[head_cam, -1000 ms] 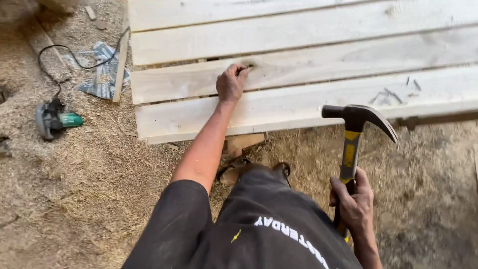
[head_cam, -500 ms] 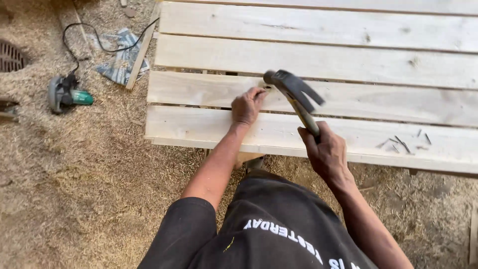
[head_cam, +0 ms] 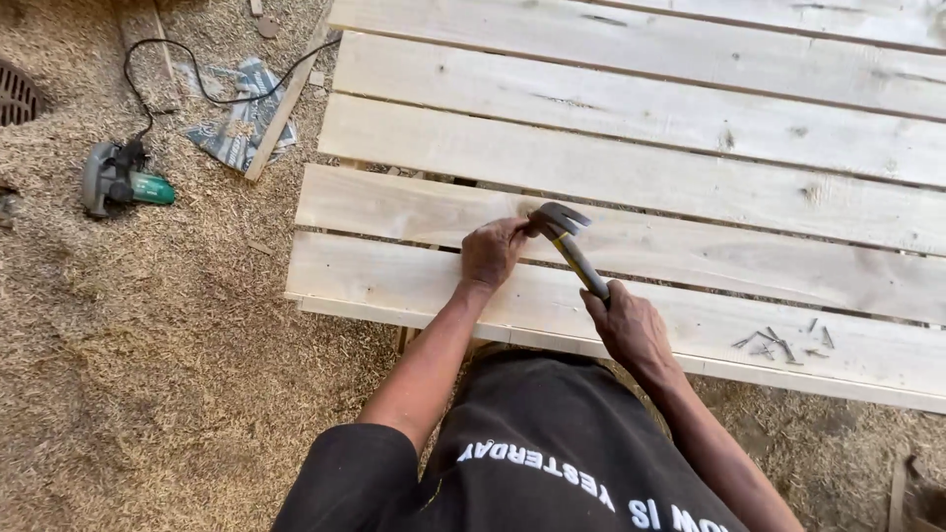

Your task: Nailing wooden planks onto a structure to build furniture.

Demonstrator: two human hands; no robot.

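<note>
Gripping the handle of a claw hammer (head_cam: 570, 244), the right hand (head_cam: 627, 325) is closed fully around the lower shaft, fingers wrapped tight with no gap showing. The hammer's head sits low over the second plank (head_cam: 690, 246) from the near edge, right beside the left hand (head_cam: 491, 252). That left hand rests on the same plank with its fingers pinched together at the hammer's face; it probably pinches a nail, though the nail itself is too small to make out. Its grip is nearly shut, thumb and forefinger meeting at the tips.

Pale wooden planks lie side by side with narrow gaps between them, forming a slatted table (head_cam: 631, 89) top. On the nearest plank, well to the right of both hands, lies a small scatter of loose nails (head_cam: 783, 345). On the sawdust-covered floor (head_cam: 148, 374) to the left sits a green and grey power tool (head_cam: 118, 179) with its black cord (head_cam: 212, 97) trailing toward the planks.
</note>
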